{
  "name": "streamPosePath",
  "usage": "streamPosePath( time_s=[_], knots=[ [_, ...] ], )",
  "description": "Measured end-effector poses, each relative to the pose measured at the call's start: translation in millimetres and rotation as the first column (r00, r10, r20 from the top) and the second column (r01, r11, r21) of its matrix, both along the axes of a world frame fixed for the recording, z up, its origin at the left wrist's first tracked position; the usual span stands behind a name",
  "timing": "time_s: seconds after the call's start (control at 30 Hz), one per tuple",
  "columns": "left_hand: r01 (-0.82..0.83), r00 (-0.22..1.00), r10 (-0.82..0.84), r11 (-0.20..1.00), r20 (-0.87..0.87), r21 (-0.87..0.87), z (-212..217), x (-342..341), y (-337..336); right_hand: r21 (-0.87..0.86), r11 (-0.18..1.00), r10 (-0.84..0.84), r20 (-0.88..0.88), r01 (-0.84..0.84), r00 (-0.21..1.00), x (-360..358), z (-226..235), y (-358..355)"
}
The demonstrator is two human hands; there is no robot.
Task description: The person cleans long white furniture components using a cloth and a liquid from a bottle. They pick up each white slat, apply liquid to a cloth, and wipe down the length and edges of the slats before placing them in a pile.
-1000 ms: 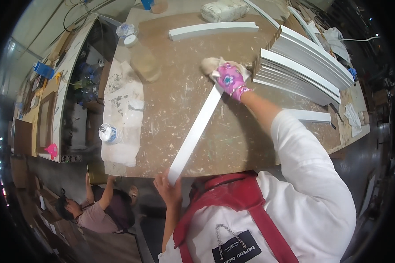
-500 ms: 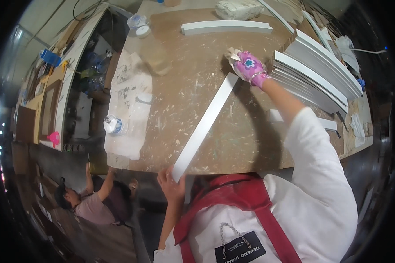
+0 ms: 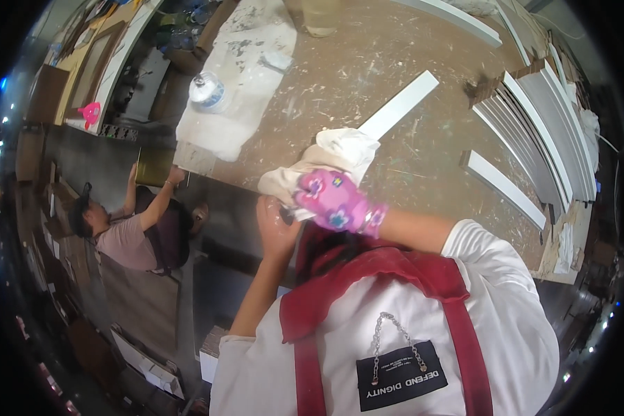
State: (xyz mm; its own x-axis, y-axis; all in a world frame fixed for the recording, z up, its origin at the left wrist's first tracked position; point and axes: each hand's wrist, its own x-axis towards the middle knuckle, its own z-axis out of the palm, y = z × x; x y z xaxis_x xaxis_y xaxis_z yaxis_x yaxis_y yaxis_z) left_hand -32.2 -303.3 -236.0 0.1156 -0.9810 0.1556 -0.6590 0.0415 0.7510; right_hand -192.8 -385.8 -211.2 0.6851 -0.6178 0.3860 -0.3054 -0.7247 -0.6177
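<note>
A long white strip of moulding (image 3: 402,104) slants across the workbench (image 3: 388,163), its near end toward my body. My left hand (image 3: 277,227), bare, is closed around that near end at the bench's front edge; the cloth partly covers its fingers. My right hand (image 3: 334,201), in a pink flowered glove, grips a crumpled white cloth (image 3: 348,150). The cloth drapes over the strip's near half and hides it there. Only the strip's far part shows bare.
Stacked white mouldings (image 3: 516,128) lie on the right, with a single white piece (image 3: 504,188) nearer me. At left a white tub (image 3: 206,90) stands on a stained sheet (image 3: 246,76). Beyond the bench's left side, another person (image 3: 135,232) holds a yellowish panel (image 3: 154,168).
My right hand has come from the strip's far end to its near end, where the white cloth now spreads over it. My left hand stays at the near end. The view has shifted.
</note>
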Motion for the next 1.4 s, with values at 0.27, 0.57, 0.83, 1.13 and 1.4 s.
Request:
streamPosePath(
  time_s=[0.27,0.57,0.83,1.13,1.4],
  knots=[
    [-0.061,0.995,0.057,0.997,-0.084,-0.037,-8.3,2.3,5.4,0.043,0.963,-0.227,-0.397,0.265,0.889,-58.4,36.0,-47.4],
    [-0.096,0.98,0.103,0.994,-0.172,0.048,-4.8,5.8,8.2,0.084,0.881,-0.468,0.001,0.466,0.884,-102.7,-6.3,-82.8],
    [-0.062,0.951,0.082,0.995,-0.298,0.077,-14.3,8.3,11.6,-0.521,0.696,-0.711,-0.405,0.494,0.575,-129.0,23.0,-107.7],
    [0.04,0.965,-0.025,0.998,-0.262,0.052,-11.7,9.9,6.4,-0.073,0.475,-0.871,-0.177,0.877,0.458,-252.3,-9.5,-198.2],
    [-0.058,0.961,0.073,0.996,-0.267,0.065,-9.3,-0.7,3.2,0.158,0.932,-0.333,0.017,0.326,0.943,-21.6,4.3,-22.1]
  ],
)
